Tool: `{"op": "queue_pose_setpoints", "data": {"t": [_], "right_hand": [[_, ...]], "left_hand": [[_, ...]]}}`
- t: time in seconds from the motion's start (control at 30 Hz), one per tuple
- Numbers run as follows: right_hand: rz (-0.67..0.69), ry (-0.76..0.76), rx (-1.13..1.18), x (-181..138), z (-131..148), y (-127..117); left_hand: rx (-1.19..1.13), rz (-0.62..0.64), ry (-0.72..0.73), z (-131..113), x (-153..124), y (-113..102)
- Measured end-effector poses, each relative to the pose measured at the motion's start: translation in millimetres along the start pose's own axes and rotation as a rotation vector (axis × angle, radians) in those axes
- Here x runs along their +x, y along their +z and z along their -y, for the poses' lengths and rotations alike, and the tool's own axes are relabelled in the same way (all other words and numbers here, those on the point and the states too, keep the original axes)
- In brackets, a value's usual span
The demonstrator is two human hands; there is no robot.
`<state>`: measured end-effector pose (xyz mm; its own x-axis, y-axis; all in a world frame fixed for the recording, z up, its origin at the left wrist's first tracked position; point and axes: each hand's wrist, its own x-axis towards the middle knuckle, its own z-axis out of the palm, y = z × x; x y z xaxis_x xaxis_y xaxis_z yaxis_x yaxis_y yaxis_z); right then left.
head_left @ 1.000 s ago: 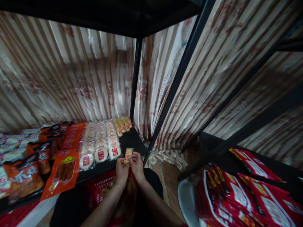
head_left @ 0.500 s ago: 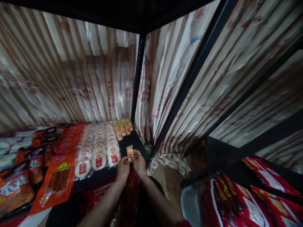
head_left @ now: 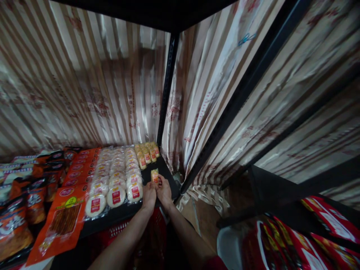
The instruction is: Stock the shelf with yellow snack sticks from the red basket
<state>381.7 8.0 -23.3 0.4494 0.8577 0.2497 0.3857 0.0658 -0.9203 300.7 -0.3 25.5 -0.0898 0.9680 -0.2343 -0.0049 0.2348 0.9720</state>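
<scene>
Between my fingers, over the dark shelf (head_left: 162,170), stands a small yellow snack packet (head_left: 154,175) with a red and orange label. My right hand (head_left: 164,191) pinches it from the right side. My left hand (head_left: 149,195) is closed at its lower left edge, with the fingertips partly hidden. Beyond, at the shelf corner, similar yellow packets (head_left: 146,154) lie in short overlapping rows. Just left of my hands run rows of round white crackers (head_left: 135,190) in clear wrappers with red labels.
Orange packs of brown strips (head_left: 66,213) and orange-black snack bags (head_left: 36,198) fill the left side. A black post (head_left: 168,82) rises at the corner before a striped curtain (head_left: 112,93). Below are a red basket (head_left: 119,229), a pale stool (head_left: 229,243) and red bags (head_left: 292,243).
My hands have drawn closer together around the yellow packet, which stays over the same part of the shelf. The view has turned slightly.
</scene>
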Motion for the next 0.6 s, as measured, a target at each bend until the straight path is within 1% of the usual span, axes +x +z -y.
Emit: {"op": "queue_pose_setpoints", "data": {"t": [0.2,0.37,0.5,0.6], "right_hand": [[0.002,-0.064,-0.040,12.1,-1.9,9.2],[0.033,-0.098,-0.116,20.3,2.7,12.0],[0.054,-0.074,-0.233,25.2,7.4,13.9],[0.053,-0.071,-0.272,29.9,7.9,16.9]], "left_hand": [[0.018,-0.093,-0.038,-6.8,7.3,2.6],[0.117,-0.078,-0.031,-5.9,18.9,5.7],[0.279,-0.074,-0.058,-5.1,28.1,9.5],[0.317,-0.076,-0.053,-5.2,33.9,12.8]]}}
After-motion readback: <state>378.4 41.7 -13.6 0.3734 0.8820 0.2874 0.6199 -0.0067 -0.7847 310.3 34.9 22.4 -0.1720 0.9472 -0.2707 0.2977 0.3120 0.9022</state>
